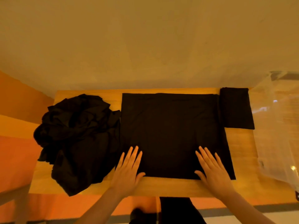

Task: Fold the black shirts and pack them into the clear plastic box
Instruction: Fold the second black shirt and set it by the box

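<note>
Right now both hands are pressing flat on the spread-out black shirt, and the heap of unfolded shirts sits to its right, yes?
Not quite. The head view shows the heap of unfolded shirts to the left of the spread-out black shirt, not the right. The left hand and right hand do press flat on its near edge.

Warm amber light washes over everything here, tinting a plain, bare wall [145, 38] that fills the upper half of the view. Below it sits a light wooden table [161, 186], pushed right against that wall, with orange floor [17, 152] showing beside it.
</note>
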